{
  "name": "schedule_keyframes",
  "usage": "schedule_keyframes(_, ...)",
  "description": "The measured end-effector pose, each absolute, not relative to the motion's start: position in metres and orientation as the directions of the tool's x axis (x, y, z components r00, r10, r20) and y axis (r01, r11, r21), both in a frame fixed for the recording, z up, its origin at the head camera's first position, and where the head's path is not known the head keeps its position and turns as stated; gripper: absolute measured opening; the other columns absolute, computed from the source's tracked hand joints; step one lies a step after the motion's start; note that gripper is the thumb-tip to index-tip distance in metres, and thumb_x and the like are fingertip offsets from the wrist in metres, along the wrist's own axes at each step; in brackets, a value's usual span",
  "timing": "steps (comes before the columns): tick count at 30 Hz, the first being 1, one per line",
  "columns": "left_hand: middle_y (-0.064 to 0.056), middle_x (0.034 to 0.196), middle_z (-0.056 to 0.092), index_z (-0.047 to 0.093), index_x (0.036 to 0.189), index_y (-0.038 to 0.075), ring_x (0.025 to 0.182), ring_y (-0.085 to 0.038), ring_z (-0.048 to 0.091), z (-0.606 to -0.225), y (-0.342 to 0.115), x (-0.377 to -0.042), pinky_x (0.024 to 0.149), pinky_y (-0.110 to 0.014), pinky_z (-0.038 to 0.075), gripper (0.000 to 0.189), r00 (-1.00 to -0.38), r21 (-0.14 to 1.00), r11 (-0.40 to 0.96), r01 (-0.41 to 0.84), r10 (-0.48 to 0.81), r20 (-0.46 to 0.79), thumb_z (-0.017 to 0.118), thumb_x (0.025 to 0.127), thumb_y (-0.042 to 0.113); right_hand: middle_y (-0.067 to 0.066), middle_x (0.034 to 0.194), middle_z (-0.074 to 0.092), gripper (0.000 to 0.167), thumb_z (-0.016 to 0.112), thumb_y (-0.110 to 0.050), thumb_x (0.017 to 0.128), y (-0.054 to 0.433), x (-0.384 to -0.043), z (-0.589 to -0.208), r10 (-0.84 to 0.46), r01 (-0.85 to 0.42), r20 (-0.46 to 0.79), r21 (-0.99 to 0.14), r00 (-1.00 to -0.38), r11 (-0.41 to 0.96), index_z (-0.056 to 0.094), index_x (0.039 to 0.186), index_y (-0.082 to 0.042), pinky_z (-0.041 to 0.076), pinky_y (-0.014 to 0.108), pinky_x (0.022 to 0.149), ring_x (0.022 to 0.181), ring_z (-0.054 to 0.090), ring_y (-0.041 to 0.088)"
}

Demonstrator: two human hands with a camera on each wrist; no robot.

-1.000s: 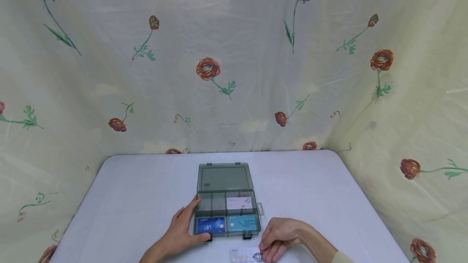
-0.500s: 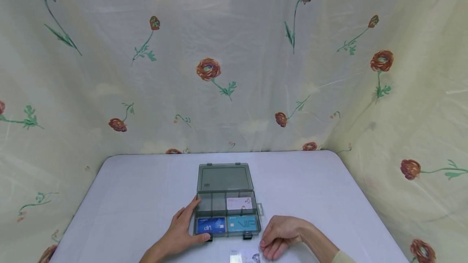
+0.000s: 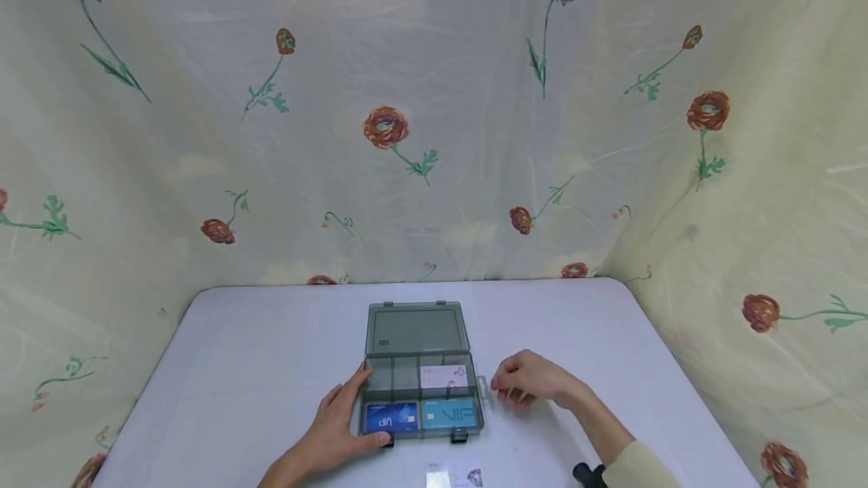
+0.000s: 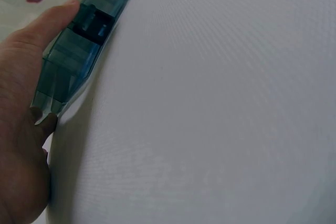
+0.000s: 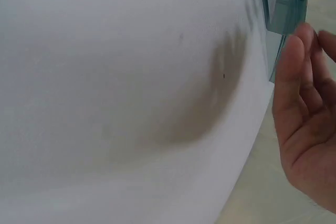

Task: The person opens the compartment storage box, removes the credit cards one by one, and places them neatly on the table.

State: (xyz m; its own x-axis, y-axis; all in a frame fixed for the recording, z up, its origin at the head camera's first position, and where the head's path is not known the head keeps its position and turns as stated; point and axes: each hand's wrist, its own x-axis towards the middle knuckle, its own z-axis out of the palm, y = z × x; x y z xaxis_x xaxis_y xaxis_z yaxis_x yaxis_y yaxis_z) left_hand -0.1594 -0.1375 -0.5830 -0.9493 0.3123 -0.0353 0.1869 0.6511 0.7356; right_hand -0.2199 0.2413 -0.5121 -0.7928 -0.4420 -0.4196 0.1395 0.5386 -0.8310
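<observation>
A translucent grey-green divided plastic box (image 3: 422,437) stands on the table with its lid folded back. My left hand (image 3: 334,428) holds its left side, thumb at the front by a latch; in the left wrist view the thumb rests by that black latch (image 4: 93,23). A blue VIP card (image 3: 391,418) and a teal VIP card (image 3: 450,414) lie in the front compartments, and a pink card (image 3: 443,376) in the back right one. Just right of the box hovers my right hand (image 3: 536,379), fingers loosely bent, nothing seen in them. A whitish card (image 3: 456,475) lies in front.
The box's lid (image 3: 417,330) lies flat behind it. A clear hanging tab (image 3: 483,387) juts from the right side. White cloth covers the table (image 3: 271,352), and flowered curtains (image 3: 434,194) surround it. A black device (image 3: 588,475) sits at my right wrist.
My right hand has let go of the whitish card and moved up and away to beside the box's right side. The left hand and the box have stayed put.
</observation>
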Motion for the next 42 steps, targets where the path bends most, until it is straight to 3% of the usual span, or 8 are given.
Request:
schedule_keyframes(3, -0.013, 0.167, 0.018, 0.021, 0.160, 0.015, 0.150, -0.036, 0.027, -0.583, -0.138, -0.160, 0.120, -0.060, 0.008, 0.110, -0.949, 0.736, 0.649, 0.190, 0.314, -0.033, 0.077, 0.078, 0.062, 0.010, 0.090, 0.069, 0.025, 0.065, -0.026, 0.099, 0.237, -0.229, -0.511, -0.417, 0.020, -0.297, -0.833, -0.859, 0.552, 0.070, 0.108, -0.003, 0.059, 0.041, 0.064, 0.073, 0.064, 0.020)
schedule_keyframes(5, -0.013, 0.167, 0.018, 0.021, 0.160, 0.016, 0.150, -0.035, 0.027, -0.583, -0.138, -0.161, 0.120, -0.060, 0.008, 0.110, -0.949, 0.737, 0.648, 0.193, 0.314, -0.028, 0.077, 0.078, 0.062, 0.011, 0.097, 0.067, 0.033, 0.064, -0.029, 0.099, 0.234, -0.233, -0.513, -0.430, -0.025, -0.250, -0.842, -0.868, 0.540, 0.065, 0.121, -0.004, 0.058, 0.043, 0.067, 0.080, 0.064, 0.024)
schedule_keyframes(9, -0.014, 0.167, 0.019, 0.021, 0.160, 0.014, 0.150, -0.035, 0.028, -0.584, -0.138, -0.160, 0.120, -0.060, 0.009, 0.110, -0.947, 0.743, 0.639, 0.198, 0.322, -0.024, 0.078, 0.079, 0.060, 0.012, 0.110, 0.061, 0.053, 0.067, -0.032, 0.098, 0.229, -0.238, -0.521, -0.482, -0.069, -0.209, -0.865, -0.851, 0.497, 0.052, 0.143, -0.011, 0.057, 0.042, 0.073, 0.090, 0.063, 0.026)
schedule_keyframes(13, -0.015, 0.166, 0.020, 0.021, 0.160, 0.015, 0.149, -0.037, 0.028, -0.584, -0.137, -0.159, 0.120, -0.061, 0.008, 0.110, -0.946, 0.748, 0.636, 0.190, 0.324, -0.035, 0.078, 0.079, 0.061, 0.017, 0.122, 0.054, 0.070, 0.072, -0.029, 0.094, 0.228, -0.239, -0.531, -0.535, -0.045, -0.233, -0.889, -0.812, 0.456, 0.039, 0.155, -0.019, 0.056, 0.041, 0.075, 0.093, 0.062, 0.024)
schedule_keyframes(20, -0.014, 0.167, 0.021, 0.022, 0.160, 0.017, 0.150, -0.035, 0.029, -0.584, -0.136, -0.159, 0.120, -0.059, 0.008, 0.110, -0.950, 0.749, 0.635, 0.192, 0.313, -0.021, 0.078, 0.078, 0.062, 0.017, 0.124, 0.050, 0.085, 0.079, -0.029, 0.087, 0.225, -0.239, -0.536, -0.569, -0.045, -0.261, -0.883, -0.780, 0.467, 0.033, 0.159, -0.021, 0.055, 0.039, 0.074, 0.089, 0.059, 0.021)
schedule_keyframes(29, -0.013, 0.167, 0.019, 0.021, 0.160, 0.017, 0.150, -0.035, 0.027, -0.584, -0.137, -0.159, 0.121, -0.059, 0.007, 0.111, -0.951, 0.744, 0.643, 0.181, 0.307, -0.034, 0.078, 0.077, 0.063, 0.015, 0.119, 0.052, 0.086, 0.080, -0.025, 0.087, 0.225, -0.239, -0.538, -0.585, -0.064, -0.264, -0.875, -0.767, 0.480, 0.033, 0.159, -0.017, 0.053, 0.036, 0.071, 0.083, 0.055, 0.019)
schedule_keyframes(42, -0.012, 0.167, 0.020, 0.022, 0.160, 0.018, 0.150, -0.035, 0.028, -0.586, -0.138, -0.160, 0.120, -0.059, 0.007, 0.111, -0.953, 0.750, 0.639, 0.169, 0.300, -0.041, 0.079, 0.076, 0.064, 0.013, 0.116, 0.057, 0.093, 0.081, -0.028, 0.086, 0.223, -0.238, -0.541, -0.572, -0.040, -0.308, -0.857, -0.761, 0.514, 0.026, 0.161, -0.022, 0.050, 0.036, 0.076, 0.092, 0.057, 0.023)
